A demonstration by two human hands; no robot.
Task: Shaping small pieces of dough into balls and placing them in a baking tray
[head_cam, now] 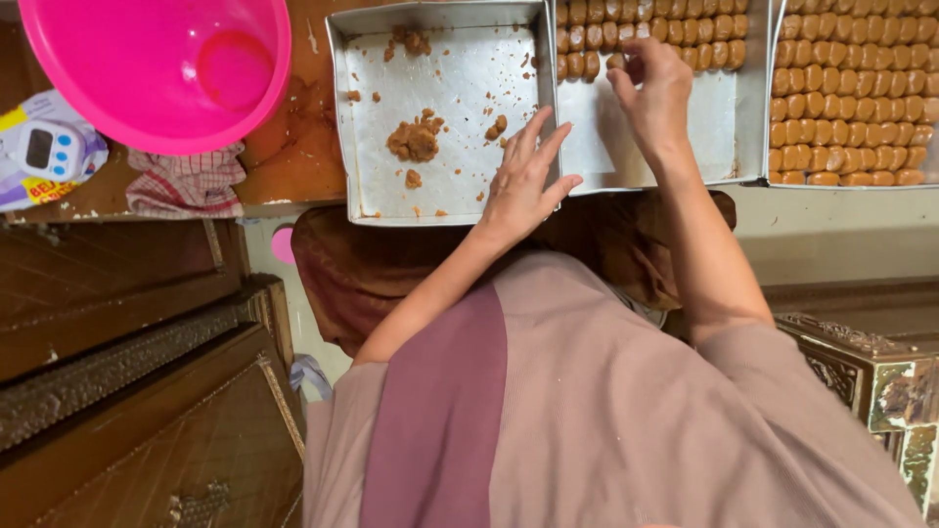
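Under the right hand: the right hand (pixel 653 93) reaches into the middle metal tray (pixel 719 147), fingertips pressed together on a small brown sweet piece (pixel 616 61) at the near edge of the rows.
Right hand state: pinching that piece between thumb and fingers; the exact contact is partly hidden by the fingers.
Left hand state: the left hand (pixel 523 181) lies spread, palm down, fingers fanned over the seam where two trays meet, holding nothing.
Under the left fingers: the right rim of the left metal tray (pixel 352 117), which carries a lump of brown paste (pixel 415 140) and scattered crumbs (pixel 497 126).
Beyond the right hand: rows of brown sweet pieces (pixel 650 24) fill the far end of the middle tray; its near part is bare metal.
Right of the right hand: a third tray (pixel 773 98) packed with the same pieces.
Left of the left hand: a pink plastic bowl (pixel 156 64), a checked cloth (pixel 186 181), and a small digital timer (pixel 44 147) on the brown tabletop (pixel 289 147).
Handling, as a judgement: the piece looks light, soft and somewhat sticky, likely to dent if squeezed; best taken by its short sides with a gentle fingertip pinch and set down without dragging against its neighbours.
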